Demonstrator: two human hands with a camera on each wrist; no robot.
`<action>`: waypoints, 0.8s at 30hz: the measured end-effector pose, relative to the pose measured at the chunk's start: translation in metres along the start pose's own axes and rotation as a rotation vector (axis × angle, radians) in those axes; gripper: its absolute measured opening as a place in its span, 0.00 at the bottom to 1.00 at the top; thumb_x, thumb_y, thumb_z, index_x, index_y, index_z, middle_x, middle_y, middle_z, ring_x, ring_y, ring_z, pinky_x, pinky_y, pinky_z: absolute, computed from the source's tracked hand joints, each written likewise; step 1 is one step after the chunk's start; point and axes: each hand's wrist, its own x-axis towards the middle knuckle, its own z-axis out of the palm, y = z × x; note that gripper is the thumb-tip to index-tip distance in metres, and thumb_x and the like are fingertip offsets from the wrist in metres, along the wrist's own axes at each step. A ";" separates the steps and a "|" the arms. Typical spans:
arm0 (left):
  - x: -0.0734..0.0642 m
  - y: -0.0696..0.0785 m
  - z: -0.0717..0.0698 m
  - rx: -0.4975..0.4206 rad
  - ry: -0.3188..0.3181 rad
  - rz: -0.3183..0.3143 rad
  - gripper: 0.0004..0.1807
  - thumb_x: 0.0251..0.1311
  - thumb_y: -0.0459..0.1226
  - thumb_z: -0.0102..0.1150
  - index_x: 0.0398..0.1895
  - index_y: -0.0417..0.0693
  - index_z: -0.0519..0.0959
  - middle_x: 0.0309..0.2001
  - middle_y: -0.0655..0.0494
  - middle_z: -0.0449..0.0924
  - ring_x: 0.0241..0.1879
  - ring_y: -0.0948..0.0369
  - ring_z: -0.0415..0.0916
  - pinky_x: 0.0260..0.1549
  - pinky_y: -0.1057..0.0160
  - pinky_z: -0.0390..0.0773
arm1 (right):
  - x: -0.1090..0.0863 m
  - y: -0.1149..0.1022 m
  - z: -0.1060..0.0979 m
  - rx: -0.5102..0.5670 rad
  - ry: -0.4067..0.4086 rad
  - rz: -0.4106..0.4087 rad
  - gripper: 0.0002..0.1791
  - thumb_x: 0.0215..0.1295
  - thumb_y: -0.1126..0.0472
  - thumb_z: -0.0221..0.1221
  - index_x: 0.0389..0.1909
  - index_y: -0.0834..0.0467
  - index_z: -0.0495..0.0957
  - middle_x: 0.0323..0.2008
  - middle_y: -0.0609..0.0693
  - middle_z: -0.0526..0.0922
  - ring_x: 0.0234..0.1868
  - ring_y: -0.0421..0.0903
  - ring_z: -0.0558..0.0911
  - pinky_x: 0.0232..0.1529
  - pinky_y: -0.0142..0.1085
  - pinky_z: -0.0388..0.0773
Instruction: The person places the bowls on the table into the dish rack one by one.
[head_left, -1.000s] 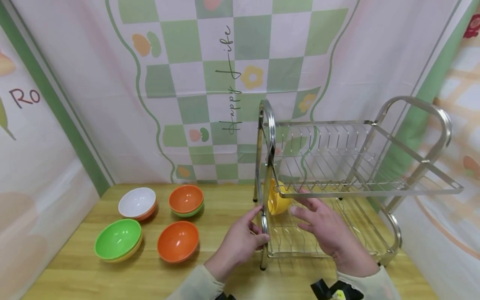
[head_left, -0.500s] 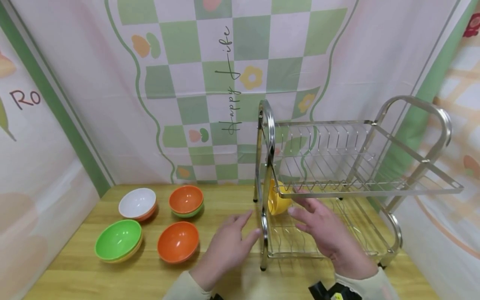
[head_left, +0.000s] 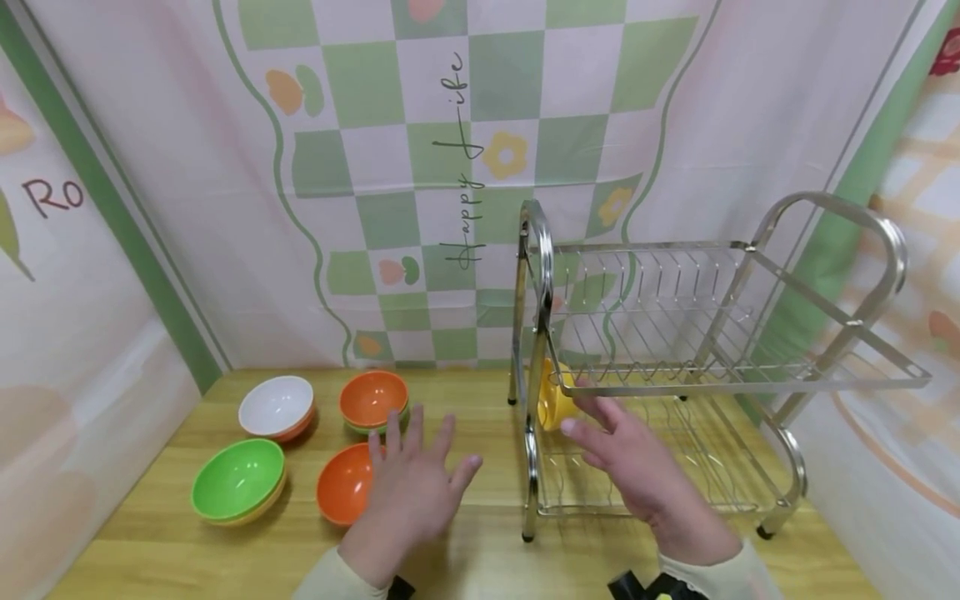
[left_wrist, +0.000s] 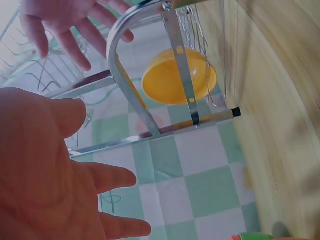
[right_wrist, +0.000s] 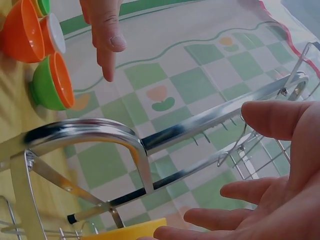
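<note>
My left hand [head_left: 411, 492] hovers with fingers spread and holds nothing. It partly covers a single orange bowl [head_left: 340, 487] in the head view; whether it touches the bowl cannot be told. A yellow bowl [head_left: 555, 400] is tipped on its side on the lower tier of a metal dish rack [head_left: 532, 467], at the left end. My right hand [head_left: 637, 475] reaches under the upper tier's front bar, fingers extended beside the yellow bowl. In the right wrist view, its fingertips lie near the yellow bowl's edge [right_wrist: 130, 231]; contact is unclear.
Left on the wooden table [head_left: 150, 533] stand stacked bowls: orange on green [head_left: 373, 400], white on orange [head_left: 276, 406], green on yellow [head_left: 237, 479]. The rack's upper tier [head_left: 750, 388] overhangs the lower one. A patterned curtain [head_left: 375, 158] closes off the back.
My left hand has let go of the rack's left post and moved left to the single orange bowl, its fingers spreading. My right hand has drawn slightly left; the yellow bowl stays put.
</note>
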 end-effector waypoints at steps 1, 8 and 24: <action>0.000 -0.001 0.000 0.011 0.002 -0.005 0.46 0.66 0.71 0.21 0.77 0.57 0.60 0.77 0.37 0.43 0.74 0.34 0.32 0.66 0.30 0.32 | 0.000 0.000 0.001 -0.015 0.002 0.002 0.46 0.69 0.42 0.58 0.79 0.55 0.48 0.76 0.57 0.53 0.65 0.65 0.69 0.61 0.50 0.72; -0.002 -0.011 -0.005 0.044 0.006 -0.051 0.45 0.67 0.70 0.23 0.77 0.55 0.61 0.76 0.37 0.47 0.73 0.32 0.36 0.66 0.29 0.32 | 0.000 -0.001 0.009 -0.033 0.005 0.029 0.51 0.63 0.36 0.61 0.79 0.54 0.50 0.76 0.55 0.55 0.68 0.63 0.66 0.65 0.59 0.64; -0.003 -0.024 -0.019 0.007 0.024 -0.092 0.48 0.66 0.71 0.20 0.77 0.51 0.60 0.76 0.35 0.45 0.72 0.31 0.34 0.66 0.30 0.29 | 0.002 -0.003 0.023 -0.165 0.016 0.017 0.47 0.63 0.40 0.64 0.79 0.42 0.51 0.74 0.46 0.60 0.64 0.54 0.73 0.62 0.66 0.64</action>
